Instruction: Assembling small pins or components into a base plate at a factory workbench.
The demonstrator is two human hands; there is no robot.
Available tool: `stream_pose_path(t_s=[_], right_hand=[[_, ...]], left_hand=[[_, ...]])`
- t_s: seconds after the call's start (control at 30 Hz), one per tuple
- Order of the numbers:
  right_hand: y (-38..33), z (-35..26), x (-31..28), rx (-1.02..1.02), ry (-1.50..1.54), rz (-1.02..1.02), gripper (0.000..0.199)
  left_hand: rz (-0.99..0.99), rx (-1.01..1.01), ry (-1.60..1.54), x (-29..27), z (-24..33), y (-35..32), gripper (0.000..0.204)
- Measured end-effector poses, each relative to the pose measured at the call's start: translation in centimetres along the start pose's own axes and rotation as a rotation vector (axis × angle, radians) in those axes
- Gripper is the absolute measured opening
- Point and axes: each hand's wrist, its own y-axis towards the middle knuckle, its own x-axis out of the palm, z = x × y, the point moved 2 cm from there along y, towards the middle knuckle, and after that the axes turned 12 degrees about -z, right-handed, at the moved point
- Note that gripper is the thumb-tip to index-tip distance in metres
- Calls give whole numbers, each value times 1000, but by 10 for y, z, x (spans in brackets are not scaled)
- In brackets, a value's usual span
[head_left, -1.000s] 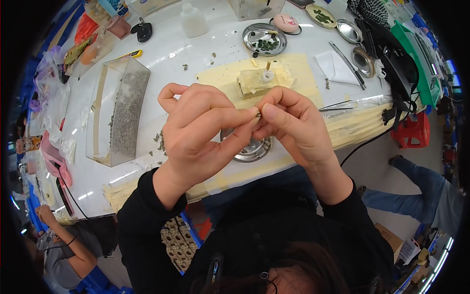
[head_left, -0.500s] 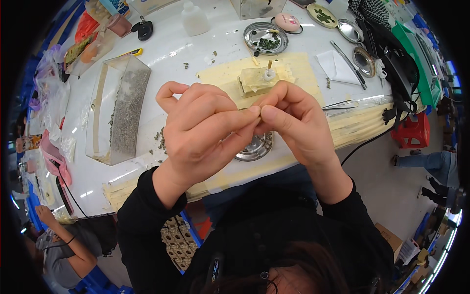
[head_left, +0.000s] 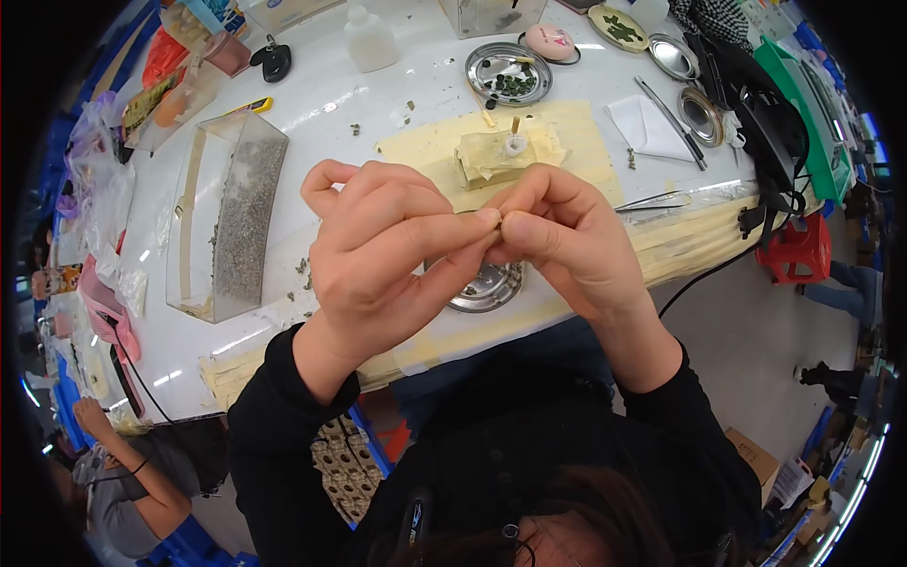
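Observation:
My left hand and my right hand meet fingertip to fingertip over the front of the table. Each is closed in a pinch, and a tiny piece between them is too small and covered to name. Beneath the hands a round metal dish shows in part. Just beyond them stands a small block wrapped in yellowish tape, with a white ring-shaped piece and a short peg on top. To the left, small grey-brown parts fill one side of a clear plastic box.
Farther back are a metal plate with dark green bits, a white bottle and a pink rounded case. Tweezers lie right of my hands, near a white paper. A co-worker's arm shows at lower left.
Both hands stay pinched together, with only a slight shift of the fingertips. The view has moved a little. At far right, a person's legs have shifted on the floor.

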Motion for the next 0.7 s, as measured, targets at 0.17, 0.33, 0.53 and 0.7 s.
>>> stream_pose_path(t_s=[0.17,0.33,0.53,0.7], right_hand=[[-2,1,0,94,233,-28,11],[-2,3,9,-198,-315,98,10],[0,4,11,-198,-303,85,10],[-1,0,3,49,47,2,10]], left_hand=[[-38,-8,-193,0,-7,1,26],[28,-73,103,4,1,-2,25],[15,-25,154,0,5,1,26],[47,-26,-21,4,-2,0,23]])
